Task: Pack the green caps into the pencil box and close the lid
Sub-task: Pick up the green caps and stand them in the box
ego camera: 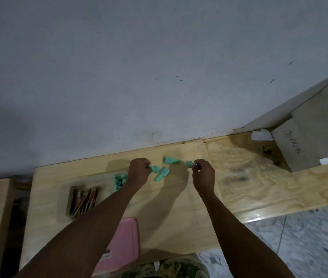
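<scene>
Several green caps lie on the wooden table near the wall. My left hand pinches one green cap at its fingertips. My right hand pinches another green cap. Two more caps lie loose between the hands, one farther back and one nearer. A cluster of green caps sits left of my left wrist, partly hidden by my forearm. The pink pencil box lies at the table's near edge under my left forearm; whether it is open I cannot tell.
A bundle of dark red and brown sticks lies in a pale tray on the left. A grey wall runs behind the table. A grey block stands at the right on a plywood board.
</scene>
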